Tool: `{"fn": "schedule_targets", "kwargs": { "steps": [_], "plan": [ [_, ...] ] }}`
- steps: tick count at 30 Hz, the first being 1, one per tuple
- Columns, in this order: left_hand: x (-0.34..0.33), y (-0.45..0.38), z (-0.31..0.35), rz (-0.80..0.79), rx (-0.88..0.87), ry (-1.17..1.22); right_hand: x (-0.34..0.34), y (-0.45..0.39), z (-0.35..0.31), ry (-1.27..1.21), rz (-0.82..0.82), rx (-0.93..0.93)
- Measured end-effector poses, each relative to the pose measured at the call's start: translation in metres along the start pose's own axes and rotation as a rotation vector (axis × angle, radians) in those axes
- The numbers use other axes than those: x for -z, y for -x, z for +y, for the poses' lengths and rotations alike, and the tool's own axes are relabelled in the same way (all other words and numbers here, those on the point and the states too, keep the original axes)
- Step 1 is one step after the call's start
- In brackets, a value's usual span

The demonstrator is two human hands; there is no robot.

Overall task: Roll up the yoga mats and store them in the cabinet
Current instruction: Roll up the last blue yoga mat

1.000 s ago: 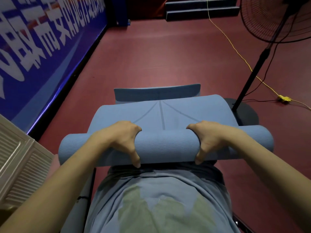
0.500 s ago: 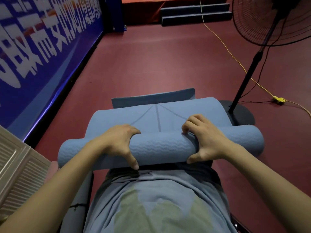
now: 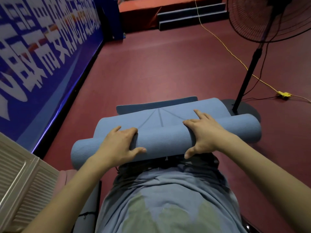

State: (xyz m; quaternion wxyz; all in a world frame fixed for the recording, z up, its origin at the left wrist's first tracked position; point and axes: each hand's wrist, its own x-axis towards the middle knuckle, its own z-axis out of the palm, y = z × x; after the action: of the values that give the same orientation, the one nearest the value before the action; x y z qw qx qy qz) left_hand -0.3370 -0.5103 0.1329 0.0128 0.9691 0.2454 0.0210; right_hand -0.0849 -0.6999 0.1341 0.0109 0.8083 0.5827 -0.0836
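A light blue yoga mat (image 3: 165, 140) lies partly rolled on the red floor, its roll running left to right in front of my body. The unrolled part (image 3: 170, 113) stretches away from me, on top of a darker blue mat (image 3: 156, 104) whose far edge shows. My left hand (image 3: 119, 145) grips the roll, fingers curled over its top and thumb on the near side. My right hand (image 3: 205, 132) rests on the roll with its fingers stretched forward onto the flat part and its thumb low on the near side.
A beige louvered cabinet door (image 3: 20, 179) stands at the lower left, with a pink object (image 3: 67, 175) beside it. A standing fan's pole (image 3: 249, 73) and round base (image 3: 244, 110) sit just right of the mat. A yellow cable (image 3: 235, 59) crosses the floor. A blue banner wall (image 3: 42, 56) runs along the left.
The roll has turned forward and grown thicker. My right hand has loosened its grip and stretched its fingers over the roll. My left hand keeps its grip.
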Motion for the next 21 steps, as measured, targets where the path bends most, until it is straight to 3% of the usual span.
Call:
{"fn": "schedule_targets", "kwargs": {
  "steps": [5,7,21],
  "plan": [
    [-0.019,-0.001,0.024,0.055,0.024,-0.205,0.006,-0.007,-0.001,0.022,-0.057,-0.03],
    [-0.027,0.001,0.034,0.0,0.08,-0.263,0.003,-0.014,0.0,0.056,-0.072,-0.036],
    [-0.006,-0.042,0.019,-0.072,0.053,-0.272,0.02,-0.042,0.004,0.007,-0.131,-0.031]
  ]
}}
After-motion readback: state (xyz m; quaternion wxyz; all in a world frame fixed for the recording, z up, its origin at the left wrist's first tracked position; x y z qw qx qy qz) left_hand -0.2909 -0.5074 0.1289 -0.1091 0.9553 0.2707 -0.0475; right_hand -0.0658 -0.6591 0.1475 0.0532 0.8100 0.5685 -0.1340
